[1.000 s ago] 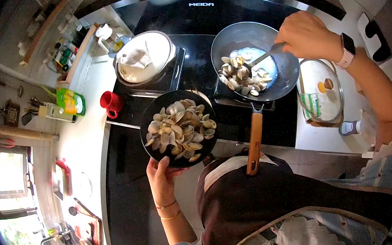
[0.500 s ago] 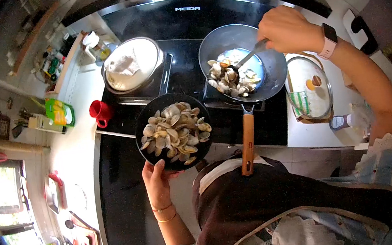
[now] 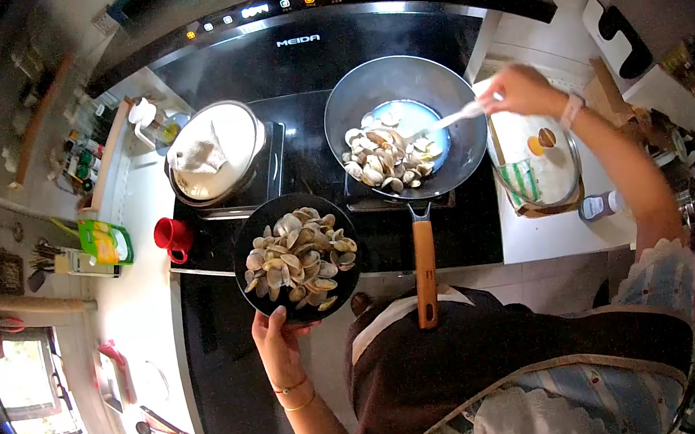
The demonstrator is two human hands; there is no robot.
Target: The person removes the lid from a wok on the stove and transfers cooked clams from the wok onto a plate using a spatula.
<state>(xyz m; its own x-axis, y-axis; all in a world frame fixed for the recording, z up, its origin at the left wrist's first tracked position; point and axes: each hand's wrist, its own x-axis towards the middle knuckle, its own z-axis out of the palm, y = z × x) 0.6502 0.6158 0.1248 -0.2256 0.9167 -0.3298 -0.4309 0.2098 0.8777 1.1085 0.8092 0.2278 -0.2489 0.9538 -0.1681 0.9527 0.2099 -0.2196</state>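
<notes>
My left hand point(image 3: 280, 347) grips the near rim of a black plate point(image 3: 255, 230) with its thumb on top. A heap of clams point(image 3: 299, 258) lies on that plate, level beside the wok. To the right, my right hand point(image 3: 526, 91) is closed around the handle of a spoon point(image 3: 455, 119), slightly blurred. The spoon reaches into a dark wok point(image 3: 351, 105), its far end down by the clams point(image 3: 384, 162) there. These clams gather at the wok's left and near side, with pale liquid beside them. The wok's wooden handle point(image 3: 426, 268) points toward my body.
At the back left stands a lidded pot point(image 3: 242, 134) with a folded cloth point(image 3: 199, 153) on it. A red mug point(image 3: 173, 237) sits near the left counter edge. Right of the wok are a glass-lidded dish point(image 3: 533, 172) and a bottle point(image 3: 599, 205). The range hood point(image 3: 391, 8) overhangs the back.
My right hand has swung the spoon's handle lower and to the right, making it lie flatter over the wok. The view has shifted a little; my left hand still holds the plate.
</notes>
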